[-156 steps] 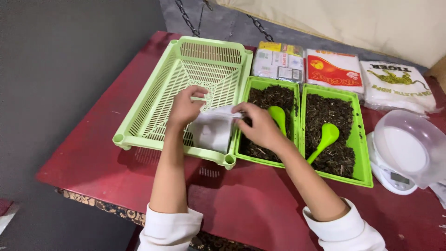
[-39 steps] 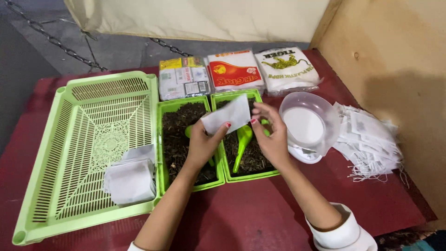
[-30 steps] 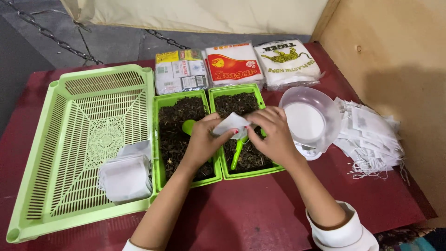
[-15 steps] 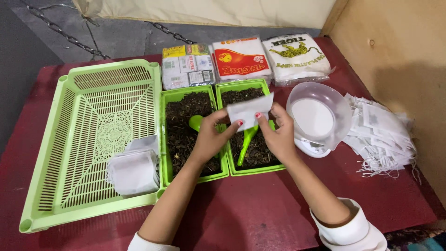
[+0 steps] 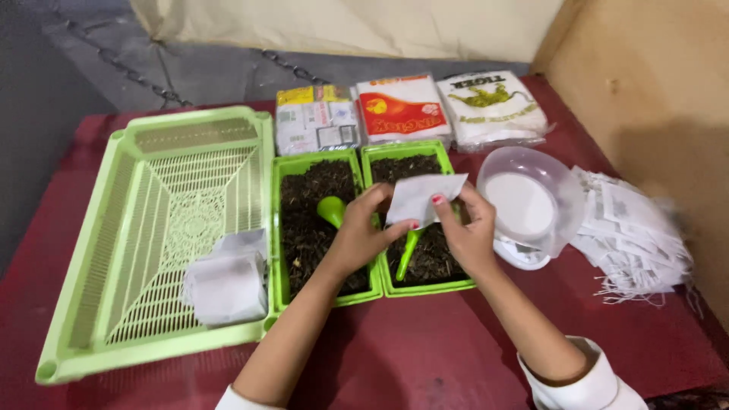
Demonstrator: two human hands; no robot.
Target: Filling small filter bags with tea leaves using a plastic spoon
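Observation:
Both my hands hold a small white paper pouch (image 5: 422, 197) above the two green trays of dark loose tea. My left hand (image 5: 361, 234) pinches its lower left edge and my right hand (image 5: 467, 231) grips its right side. Under them, the left tea tray (image 5: 313, 220) holds a green scoop (image 5: 331, 209), and the right tea tray (image 5: 427, 262) holds another green scoop (image 5: 406, 252) whose handle shows below the pouch.
A large green slotted basket (image 5: 137, 235) at the left holds a few filled white pouches (image 5: 226, 277). A clear bowl sits on a white scale (image 5: 525, 203) at the right, beside a heap of flat white pouches with strings (image 5: 634, 235). Three packets (image 5: 402, 110) lie at the back.
Since five seconds ago my hands left the filled pouch in the basket and took up a new flat pouch. Over the last second they have held it above the right tea tray.

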